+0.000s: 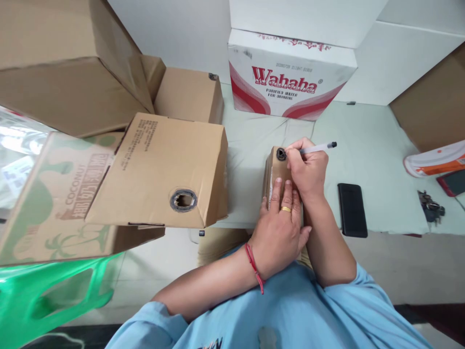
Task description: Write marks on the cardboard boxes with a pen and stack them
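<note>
A small brown cardboard box (280, 169) lies on the pale green tabletop, with a black-ringed hole (281, 154) near its far end. My left hand (278, 228) rests flat on the near part of this box, fingers stretched out, hiding much of its top. In my right hand (308, 167) is a pen (321, 147) with a clear barrel and a black end, pinched between thumb and fingers. Its tip is hidden behind my fingers, close by the hole's right edge. To the left sits a larger brown carton (163, 165) with a black-rimmed round hole in its top.
A white and red Wahaha water carton (286, 80) stands at the back. More cartons (69, 92) crowd the left, above a green plastic stool (98, 286). On the right lie a black phone (352, 210), keys (431, 207) and an orange and white packet (436, 160).
</note>
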Action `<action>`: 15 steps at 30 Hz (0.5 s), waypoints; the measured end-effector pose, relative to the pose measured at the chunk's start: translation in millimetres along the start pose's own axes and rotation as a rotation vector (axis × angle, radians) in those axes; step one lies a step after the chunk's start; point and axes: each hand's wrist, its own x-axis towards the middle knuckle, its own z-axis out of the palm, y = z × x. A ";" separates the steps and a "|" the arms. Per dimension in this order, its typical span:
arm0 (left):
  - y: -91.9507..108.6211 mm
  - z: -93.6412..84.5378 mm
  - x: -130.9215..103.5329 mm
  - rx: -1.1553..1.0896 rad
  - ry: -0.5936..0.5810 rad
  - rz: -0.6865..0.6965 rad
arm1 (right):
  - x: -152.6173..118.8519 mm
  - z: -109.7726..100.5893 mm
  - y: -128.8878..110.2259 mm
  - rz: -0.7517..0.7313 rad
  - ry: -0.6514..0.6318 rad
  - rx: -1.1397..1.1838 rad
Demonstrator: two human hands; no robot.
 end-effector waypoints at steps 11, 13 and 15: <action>0.2 1.0 0.0 -0.031 0.008 0.003 | -2.0 2.6 3.4 -0.077 0.122 -0.022; -0.2 0.7 -0.2 -0.023 0.016 0.008 | -3.6 2.2 9.6 -0.102 0.234 0.024; -1.0 1.1 -0.9 -0.018 0.024 0.013 | -7.3 -3.6 19.6 -0.120 0.269 0.018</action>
